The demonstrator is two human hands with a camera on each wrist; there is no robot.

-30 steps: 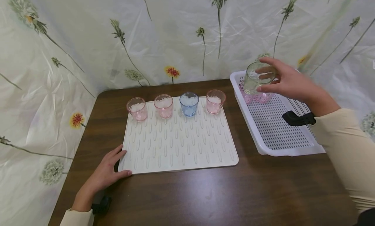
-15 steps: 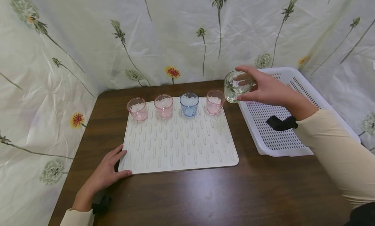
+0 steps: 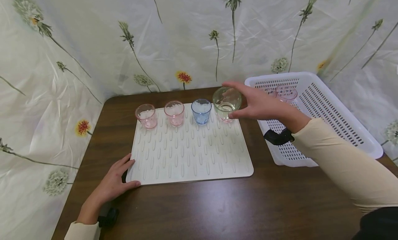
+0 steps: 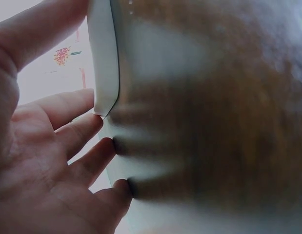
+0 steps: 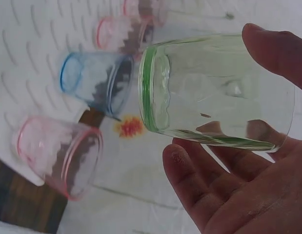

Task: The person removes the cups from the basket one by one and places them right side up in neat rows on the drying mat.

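Green-tinted glass in your right hand, gripped between thumb and curled fingers, spread only as wide as glass; sits just right of frame centre in head view, overlapping pink glass, though right wrist view shows them apart. Your left hand, lower left of frame: fingers loosely spread, fingertips touching left edge of white mat, thumb at its near corner. Blue glass upper centre, standing on mat. White basket at right.

Cream long sleeves, black wrist-worn devices
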